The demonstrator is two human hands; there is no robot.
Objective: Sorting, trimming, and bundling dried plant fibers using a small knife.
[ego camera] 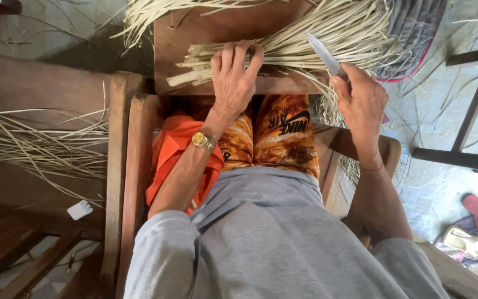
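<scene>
A bundle of pale dried leaf strips (305, 39) lies across a brown wooden board (206, 27) resting over my knees. My left hand (233, 77), with a gold wristwatch (203, 140) on its wrist, presses flat on the cut ends of the strips. My right hand (360, 99) grips a knife (325, 52), whose grey blade points up and left over the strips. I sit on a wooden chair (134, 166), wearing a grey shirt and orange patterned shorts.
More dried strips (34, 144) lie in a pile on wood at the left. A small white object (79, 210) sits below them. A grey cushion (416, 27) is at top right, a dark metal frame (471, 111) at right, and sandals (471, 227) on the floor.
</scene>
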